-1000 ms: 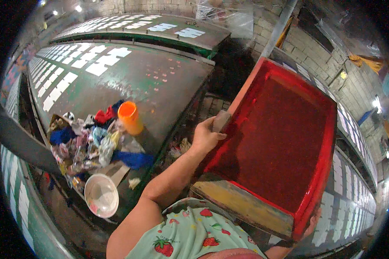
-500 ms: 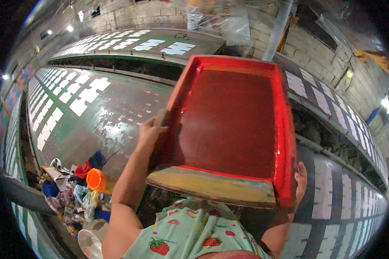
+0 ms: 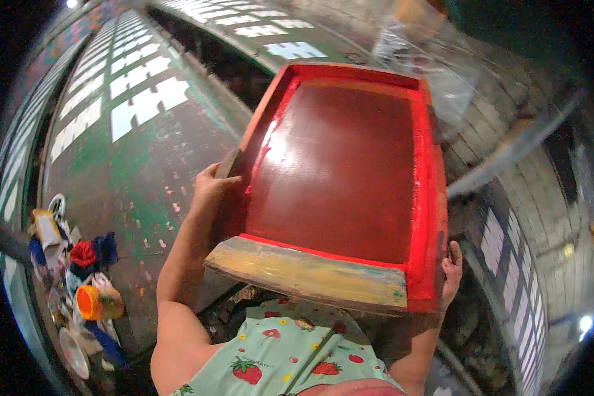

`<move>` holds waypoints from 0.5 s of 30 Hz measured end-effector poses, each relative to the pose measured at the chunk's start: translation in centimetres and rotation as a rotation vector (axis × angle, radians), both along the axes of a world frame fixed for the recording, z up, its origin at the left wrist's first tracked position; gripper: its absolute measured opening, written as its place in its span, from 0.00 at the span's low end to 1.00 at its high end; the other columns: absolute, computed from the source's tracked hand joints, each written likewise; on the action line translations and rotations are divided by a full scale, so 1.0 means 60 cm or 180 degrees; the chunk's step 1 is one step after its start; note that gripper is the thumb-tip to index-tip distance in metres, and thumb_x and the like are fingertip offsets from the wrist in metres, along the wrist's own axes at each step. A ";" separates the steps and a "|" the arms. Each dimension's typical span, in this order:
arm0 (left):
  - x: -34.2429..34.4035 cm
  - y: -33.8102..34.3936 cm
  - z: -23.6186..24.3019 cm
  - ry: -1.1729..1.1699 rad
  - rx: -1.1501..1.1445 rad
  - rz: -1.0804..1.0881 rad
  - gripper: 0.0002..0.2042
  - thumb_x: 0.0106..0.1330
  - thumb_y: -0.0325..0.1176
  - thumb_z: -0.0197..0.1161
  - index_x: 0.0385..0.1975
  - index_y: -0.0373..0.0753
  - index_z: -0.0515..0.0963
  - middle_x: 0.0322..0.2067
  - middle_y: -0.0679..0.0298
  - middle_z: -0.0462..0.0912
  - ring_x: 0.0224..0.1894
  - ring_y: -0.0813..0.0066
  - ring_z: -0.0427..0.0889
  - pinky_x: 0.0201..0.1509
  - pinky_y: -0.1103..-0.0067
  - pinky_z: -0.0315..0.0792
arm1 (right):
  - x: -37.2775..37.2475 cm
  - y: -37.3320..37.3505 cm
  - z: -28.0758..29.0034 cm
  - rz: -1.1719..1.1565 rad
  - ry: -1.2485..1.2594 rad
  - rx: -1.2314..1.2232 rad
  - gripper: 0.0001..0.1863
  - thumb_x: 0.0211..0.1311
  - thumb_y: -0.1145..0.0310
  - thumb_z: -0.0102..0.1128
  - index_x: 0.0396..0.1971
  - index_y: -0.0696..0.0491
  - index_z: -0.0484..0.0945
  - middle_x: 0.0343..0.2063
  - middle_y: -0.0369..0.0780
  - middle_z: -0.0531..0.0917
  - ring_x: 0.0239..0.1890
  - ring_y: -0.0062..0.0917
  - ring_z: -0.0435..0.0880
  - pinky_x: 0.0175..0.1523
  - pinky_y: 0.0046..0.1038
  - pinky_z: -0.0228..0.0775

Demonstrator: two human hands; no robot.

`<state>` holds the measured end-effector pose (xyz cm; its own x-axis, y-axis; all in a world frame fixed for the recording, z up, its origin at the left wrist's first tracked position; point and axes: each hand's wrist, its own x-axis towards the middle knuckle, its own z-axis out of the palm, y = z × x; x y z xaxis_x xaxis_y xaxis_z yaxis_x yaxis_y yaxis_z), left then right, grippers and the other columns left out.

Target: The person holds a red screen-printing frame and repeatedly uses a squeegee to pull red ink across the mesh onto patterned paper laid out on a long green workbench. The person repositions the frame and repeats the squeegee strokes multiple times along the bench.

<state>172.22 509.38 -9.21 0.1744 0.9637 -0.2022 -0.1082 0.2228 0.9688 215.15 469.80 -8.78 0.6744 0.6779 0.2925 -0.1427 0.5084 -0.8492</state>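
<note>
"At the centre, what's being held?"

"A shallow red-rimmed frame [image 3: 336, 175], tilted, its inside dark red and glossy, its near strip [image 3: 307, 274] smeared yellow."

"And the fingers [image 3: 455, 253]?"

"The left hand [image 3: 211, 188] clasps a brownish block [image 3: 227, 164] on the frame's left edge, thumb on top. The right hand [image 3: 450, 280] grasps the opposite edge near the lower corner."

"Any writing?"

"Tiny dark print [image 3: 257, 361] above a strawberry [image 3: 247, 371] on the pale green garment [image 3: 280, 356], too small to read."

"And off left?"

"An orange container [image 3: 98, 302] near crumpled cloths [image 3: 82, 253] on the table [image 3: 132, 211], with flat white pieces [image 3: 146, 107] farther along."
</note>
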 end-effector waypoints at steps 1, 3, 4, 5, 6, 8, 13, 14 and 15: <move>0.015 0.015 -0.003 -0.0015 -0.0114 0.0134 0.26 0.63 0.21 0.75 0.64 0.30 0.82 0.42 0.56 0.90 0.36 0.66 0.90 0.40 0.67 0.85 | 0.029 0.033 0.008 0.0179 0.0272 0.0051 0.31 0.72 0.79 0.57 0.75 0.61 0.71 0.70 0.50 0.82 0.71 0.37 0.84 0.78 0.44 0.78; 0.042 0.033 -0.023 -0.0111 -0.0217 0.0375 0.29 0.62 0.21 0.79 0.66 0.29 0.81 0.43 0.55 0.92 0.37 0.64 0.91 0.43 0.67 0.87 | 0.082 0.118 0.018 0.0394 0.0215 0.0126 0.31 0.75 0.74 0.53 0.78 0.56 0.69 0.74 0.54 0.78 0.75 0.45 0.81 0.79 0.53 0.76; 0.051 0.043 -0.038 -0.0277 -0.0147 0.0461 0.31 0.62 0.21 0.80 0.67 0.29 0.80 0.44 0.54 0.92 0.38 0.63 0.92 0.44 0.66 0.88 | 0.111 0.159 0.020 0.0544 0.0275 0.0175 0.31 0.76 0.73 0.52 0.78 0.54 0.69 0.74 0.55 0.77 0.75 0.47 0.80 0.79 0.55 0.75; 0.064 0.056 -0.054 -0.0127 -0.0201 0.0722 0.31 0.62 0.21 0.80 0.67 0.29 0.80 0.44 0.54 0.92 0.38 0.63 0.93 0.45 0.67 0.88 | 0.142 0.202 0.017 0.0770 0.0358 0.0280 0.31 0.77 0.71 0.51 0.78 0.53 0.69 0.75 0.55 0.76 0.76 0.48 0.79 0.79 0.57 0.75; 0.080 0.068 -0.070 -0.0077 -0.0063 0.0914 0.31 0.62 0.21 0.81 0.67 0.29 0.81 0.44 0.54 0.93 0.38 0.64 0.93 0.45 0.67 0.88 | 0.169 0.244 0.010 0.0634 0.0299 0.0156 0.30 0.78 0.69 0.50 0.78 0.50 0.70 0.76 0.56 0.75 0.77 0.51 0.77 0.80 0.59 0.74; 0.099 0.072 -0.098 0.0004 0.0079 0.1263 0.30 0.62 0.22 0.81 0.66 0.29 0.82 0.45 0.54 0.93 0.38 0.64 0.93 0.45 0.67 0.88 | 0.234 0.323 -0.009 0.1067 0.0431 0.0197 0.30 0.80 0.69 0.50 0.80 0.52 0.68 0.79 0.55 0.73 0.79 0.47 0.75 0.82 0.57 0.70; 0.167 0.031 -0.112 0.0698 0.0184 0.2078 0.27 0.63 0.22 0.81 0.64 0.31 0.84 0.46 0.57 0.93 0.37 0.68 0.92 0.44 0.70 0.87 | 0.403 0.518 -0.047 0.2280 0.0252 0.0334 0.29 0.81 0.70 0.52 0.78 0.56 0.69 0.78 0.57 0.74 0.79 0.47 0.76 0.83 0.54 0.70; 0.191 0.005 -0.112 0.0512 0.0096 0.2194 0.26 0.63 0.24 0.81 0.63 0.33 0.85 0.45 0.60 0.93 0.37 0.70 0.91 0.43 0.71 0.86 | 0.432 0.539 -0.058 0.2131 0.0294 0.0074 0.29 0.80 0.70 0.53 0.78 0.56 0.69 0.77 0.57 0.74 0.78 0.47 0.76 0.82 0.54 0.71; 0.207 -0.012 -0.102 0.0840 -0.0067 0.2324 0.26 0.63 0.25 0.81 0.63 0.33 0.85 0.44 0.60 0.93 0.37 0.70 0.91 0.42 0.71 0.85 | 0.451 0.557 -0.071 0.2092 0.0414 -0.0089 0.29 0.80 0.70 0.54 0.77 0.57 0.70 0.77 0.58 0.74 0.78 0.47 0.77 0.82 0.53 0.71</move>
